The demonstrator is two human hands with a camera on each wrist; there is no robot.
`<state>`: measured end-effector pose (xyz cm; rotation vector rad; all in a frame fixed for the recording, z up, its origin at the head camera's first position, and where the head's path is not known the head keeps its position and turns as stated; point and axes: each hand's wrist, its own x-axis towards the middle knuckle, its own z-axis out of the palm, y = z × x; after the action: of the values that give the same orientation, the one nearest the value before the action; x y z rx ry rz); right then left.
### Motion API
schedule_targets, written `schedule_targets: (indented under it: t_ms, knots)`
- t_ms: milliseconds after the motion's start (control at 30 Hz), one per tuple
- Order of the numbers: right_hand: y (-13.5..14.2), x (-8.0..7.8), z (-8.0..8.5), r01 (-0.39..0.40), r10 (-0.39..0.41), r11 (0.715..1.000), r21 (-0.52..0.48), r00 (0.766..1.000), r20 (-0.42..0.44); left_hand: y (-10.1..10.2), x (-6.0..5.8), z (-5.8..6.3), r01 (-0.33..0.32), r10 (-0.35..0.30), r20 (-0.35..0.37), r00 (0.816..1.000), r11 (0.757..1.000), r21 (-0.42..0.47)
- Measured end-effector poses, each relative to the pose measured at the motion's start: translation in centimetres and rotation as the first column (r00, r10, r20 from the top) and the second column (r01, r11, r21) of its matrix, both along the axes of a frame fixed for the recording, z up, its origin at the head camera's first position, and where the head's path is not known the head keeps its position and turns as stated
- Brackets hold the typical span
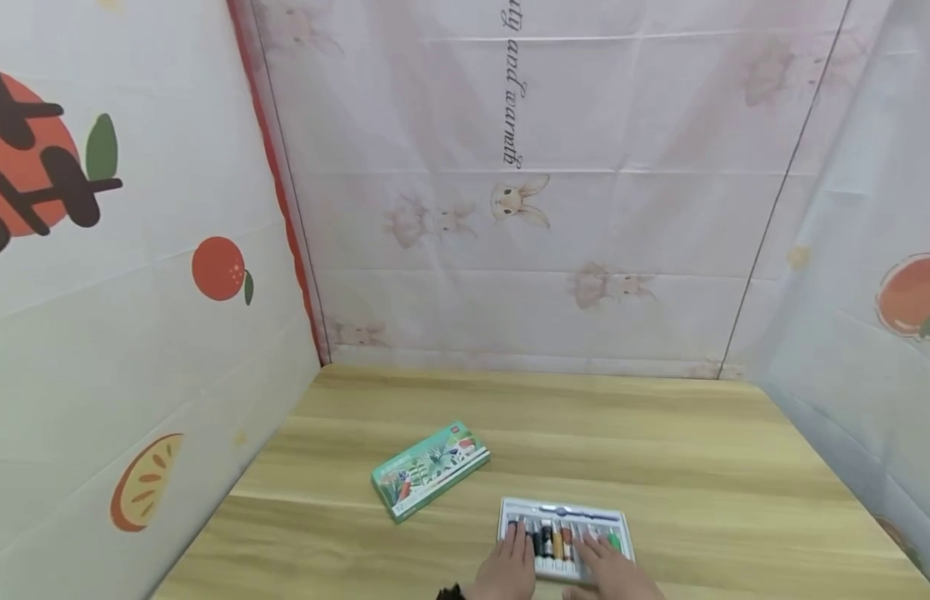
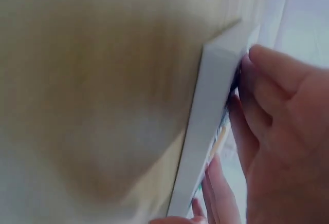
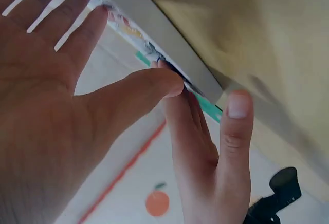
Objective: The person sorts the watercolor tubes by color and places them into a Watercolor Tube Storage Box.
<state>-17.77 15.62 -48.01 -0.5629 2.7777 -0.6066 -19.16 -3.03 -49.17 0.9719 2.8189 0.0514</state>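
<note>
A white tray of paint tubes lies on the table close to the person, with black, ochre, brown and green tubes showing. Along its far side runs a slim, dark brush-like item. My left hand rests its extended fingertips on the tubes at the left end. Toward the right end, my right hand touches the tubes with spread, straight fingers. From the left wrist, the tray's side wall shows beside the left fingers. In the right wrist view, the right hand reaches over the tray's edge, thumb extended.
A green box with a printed picture lies at an angle on the wooden table, beyond the tray to the left. Printed white cloths hang behind the table and along both sides. A black band is at the left wrist.
</note>
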Motion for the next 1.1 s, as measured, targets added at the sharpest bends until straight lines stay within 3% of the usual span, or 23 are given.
schedule_targets:
  t_ms: [33, 100, 333, 467, 600, 700, 833, 1000, 1100]
  knots:
    - [-0.1, -0.2, 0.3, 0.030, -0.030, 1.000, -0.005, 0.999, -0.019, 0.3, -0.3, 1.2, -0.066, 0.070, 0.132, 0.989, 0.997, -0.036]
    - [-0.2, -0.8, 0.7, 0.058, -0.058, 0.998, -0.004, 0.998, -0.040, 0.7, -1.2, 1.6, -0.070, 0.075, 0.151, 0.986, 0.997, -0.036]
    - [-0.7, -3.0, 0.2, 0.055, -0.044, 0.997, 0.050, 0.977, -0.206, 2.1, -2.4, 1.7, -0.178, 0.177, -0.018, 0.984, 0.977, -0.113]
    - [-1.3, -3.6, -0.5, 0.121, -0.089, 0.987, 0.101, 0.957, -0.278, 2.8, -2.9, 1.4, -0.224, 0.210, -0.109, 0.972, 0.964, -0.143]
    - [-1.7, -3.9, -0.7, 0.187, -0.150, 0.977, 0.101, 0.944, -0.293, 3.4, -3.4, 1.2, -0.265, 0.239, -0.180, 0.954, 0.954, -0.139]
    - [-1.9, -3.9, -0.7, 0.193, -0.148, 0.974, 0.118, 0.938, -0.312, 3.4, -3.4, 1.2, -0.271, 0.241, -0.211, 0.947, 0.955, -0.123]
    - [-1.8, -4.1, -0.3, 0.164, -0.105, 0.977, 0.133, 0.924, -0.367, 3.2, -3.4, 1.4, -0.239, 0.218, -0.218, 0.951, 0.968, -0.078]
    - [-1.9, -4.4, 0.1, 0.098, -0.069, 0.992, 0.083, 0.949, -0.307, 2.8, -3.6, 1.8, -0.214, 0.206, -0.176, 0.962, 0.976, -0.025]
    - [-2.3, -4.5, -0.2, 0.094, -0.052, 0.985, 0.143, 0.961, -0.273, 2.5, -3.6, 1.9, -0.212, 0.213, -0.117, 0.970, 0.977, 0.020]
